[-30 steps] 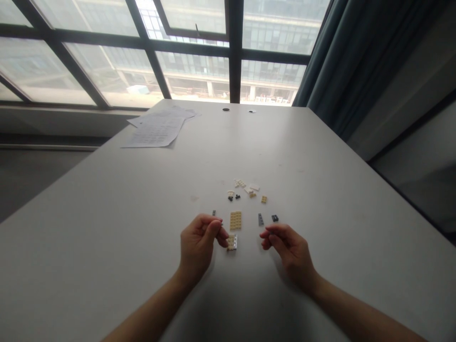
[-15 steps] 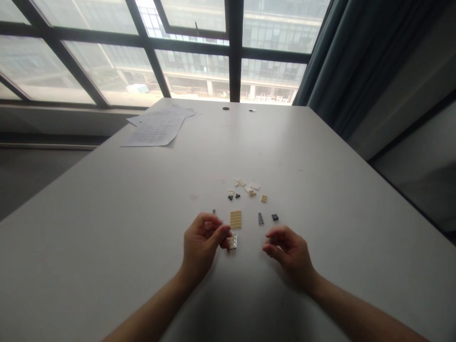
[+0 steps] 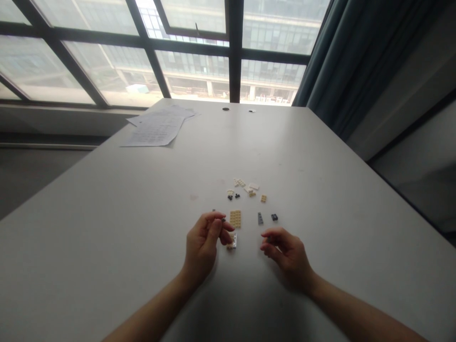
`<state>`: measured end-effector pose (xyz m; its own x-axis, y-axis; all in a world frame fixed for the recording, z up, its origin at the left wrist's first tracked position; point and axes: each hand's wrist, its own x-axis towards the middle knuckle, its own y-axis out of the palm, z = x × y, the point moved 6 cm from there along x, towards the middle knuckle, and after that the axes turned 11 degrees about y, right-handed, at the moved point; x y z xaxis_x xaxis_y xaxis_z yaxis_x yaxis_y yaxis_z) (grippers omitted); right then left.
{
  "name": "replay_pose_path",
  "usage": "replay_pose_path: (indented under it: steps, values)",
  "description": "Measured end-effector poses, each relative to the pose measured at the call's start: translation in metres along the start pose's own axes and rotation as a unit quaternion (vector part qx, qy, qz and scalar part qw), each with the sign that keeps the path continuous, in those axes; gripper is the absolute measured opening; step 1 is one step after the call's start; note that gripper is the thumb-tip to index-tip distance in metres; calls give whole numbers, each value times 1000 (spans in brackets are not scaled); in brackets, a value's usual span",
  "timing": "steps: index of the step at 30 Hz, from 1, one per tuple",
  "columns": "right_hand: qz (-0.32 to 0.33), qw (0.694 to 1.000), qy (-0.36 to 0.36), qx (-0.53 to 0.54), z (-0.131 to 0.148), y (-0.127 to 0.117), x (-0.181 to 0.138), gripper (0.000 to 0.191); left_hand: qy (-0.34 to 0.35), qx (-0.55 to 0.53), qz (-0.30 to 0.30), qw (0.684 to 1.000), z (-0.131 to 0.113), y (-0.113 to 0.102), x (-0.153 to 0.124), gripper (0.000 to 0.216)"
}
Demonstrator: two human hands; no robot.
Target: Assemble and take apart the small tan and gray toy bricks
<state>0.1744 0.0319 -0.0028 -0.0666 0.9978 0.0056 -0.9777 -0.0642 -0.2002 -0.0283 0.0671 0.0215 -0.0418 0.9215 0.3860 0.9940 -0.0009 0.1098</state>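
Toy bricks (image 3: 235, 219) lay on the white table (image 3: 124, 199), between its left and right edges and well apart from its far edge. Since half a second earlier, the thumb of the left hand (image 3: 200, 243) had drawn back against the forefinger, and the right hand (image 3: 289, 251) had shifted slightly inward; the loose bricks had not visibly moved, so the change was judged one of grip only, with nothing joined. The left hand pinched a small grey piece (image 3: 223, 220), its other fingers over a tan piece with a shiny pale strip (image 3: 234, 241); contact there could not be confirmed. The right hand appeared to pinch a small dark piece (image 3: 270, 239), its shape mostly hidden. Materials looked like hard plastic: a flat tan rectangle with rows of round studs, a tapered grey wedge (image 3: 260, 218), a blocky black brick (image 3: 274, 217) and a smooth white strip (image 3: 253, 186). Thin, printed papers (image 3: 153, 130) overlapped near the table's far left corner.
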Motion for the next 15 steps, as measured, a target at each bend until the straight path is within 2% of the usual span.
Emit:
replay_pose_path:
  steps: [4, 11, 15]
  values:
    - [30, 999, -1, 36, 1, 5, -2, 15, 14, 19, -10, 1000, -2, -1, 1, 22]
    - [21, 999, -15, 30, 3, 5, -3, 18, -26, 11, -14, 999, 2, 0, 0, 35]
    - [20, 999, -16, 26, 2, 5, -3, 18, -32, 46, -1, 998, -2, 1, 0, 43]
